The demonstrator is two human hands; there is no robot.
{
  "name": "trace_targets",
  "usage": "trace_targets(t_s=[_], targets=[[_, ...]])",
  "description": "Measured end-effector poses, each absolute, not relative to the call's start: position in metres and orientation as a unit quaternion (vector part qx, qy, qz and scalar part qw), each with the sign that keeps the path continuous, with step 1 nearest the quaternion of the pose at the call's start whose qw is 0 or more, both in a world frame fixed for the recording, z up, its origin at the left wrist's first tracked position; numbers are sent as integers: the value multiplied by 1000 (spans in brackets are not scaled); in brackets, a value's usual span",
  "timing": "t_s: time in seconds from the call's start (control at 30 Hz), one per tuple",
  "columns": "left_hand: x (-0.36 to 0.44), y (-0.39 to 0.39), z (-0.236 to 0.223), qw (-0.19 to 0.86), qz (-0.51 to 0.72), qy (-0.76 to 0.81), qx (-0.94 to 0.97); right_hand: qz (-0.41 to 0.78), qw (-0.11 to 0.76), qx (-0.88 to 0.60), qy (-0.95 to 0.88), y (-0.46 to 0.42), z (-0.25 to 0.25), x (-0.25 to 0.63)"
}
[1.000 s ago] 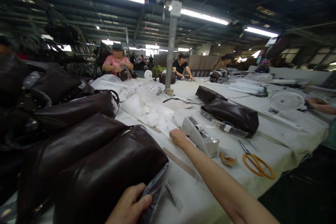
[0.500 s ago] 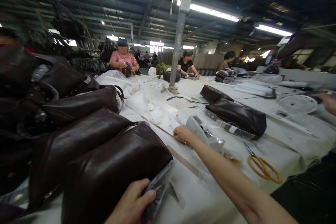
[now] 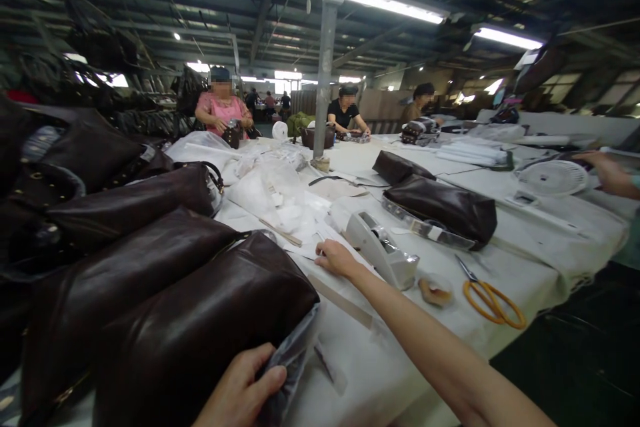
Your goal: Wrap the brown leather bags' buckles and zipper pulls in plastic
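My left hand [image 3: 245, 383] grips the near end of a dark brown leather bag [image 3: 210, 307], with its thumb on the grey plastic film [image 3: 293, 353] along the bag's edge. The bag lies on its side on the white-covered table. My right hand [image 3: 336, 259] reaches over the table, its fingers curled together near thin white sheets [image 3: 307, 240]. Whatever is between those fingers is too small to make out. Just to the right of that hand stands a grey tape dispenser [image 3: 383, 250]. A flat beige strip [image 3: 343, 300] lies below the hand.
More brown bags [image 3: 135, 260] are piled on the left. Orange-handled scissors [image 3: 493, 300], a tape roll [image 3: 435, 290], another brown bag [image 3: 445, 207] and a white fan [image 3: 553, 178] lie to the right. A post [image 3: 325, 67] rises beyond crumpled plastic [image 3: 267, 193]. Co-workers sit behind.
My right hand has shifted slightly left, away from the tape dispenser, with its fingers still curled. My left hand keeps its hold on the bag. The view has swung a little.
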State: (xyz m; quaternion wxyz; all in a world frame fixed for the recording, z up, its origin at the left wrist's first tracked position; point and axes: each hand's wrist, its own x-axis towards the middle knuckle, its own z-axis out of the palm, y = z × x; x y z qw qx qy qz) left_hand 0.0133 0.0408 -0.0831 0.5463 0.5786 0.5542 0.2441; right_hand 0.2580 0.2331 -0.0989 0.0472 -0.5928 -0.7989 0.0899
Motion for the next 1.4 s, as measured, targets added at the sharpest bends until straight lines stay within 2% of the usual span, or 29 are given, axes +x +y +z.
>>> trace_targets(t_s=[0.37,0.6,0.7,0.83,0.97,1.03,1.1,1.2,1.3,1.4], targets=[[15,43,-77,577,231,543,565,166,78,-553,-813,250,-95,272],[14,43,-79,570,229,535,581,157,87,-566,-805,247,-94,267],[16,45,-73,549,220,539,600,128,127,-603,-777,241,-89,262],[19,46,-65,552,225,544,591,126,229,-637,-725,226,-71,265],[20,45,-59,595,254,536,542,223,298,-619,-691,181,-48,281],[20,45,-52,616,275,533,510,330,347,-579,-660,142,-43,290],[18,45,-41,629,290,534,484,490,419,-509,-571,94,-44,295],[13,47,-23,638,286,541,468,629,416,-466,-463,23,-58,296],[7,47,-8,627,280,552,473,663,383,-474,-434,-28,-80,284],[5,46,0,629,280,543,481,650,407,-473,-435,-50,-93,265]])
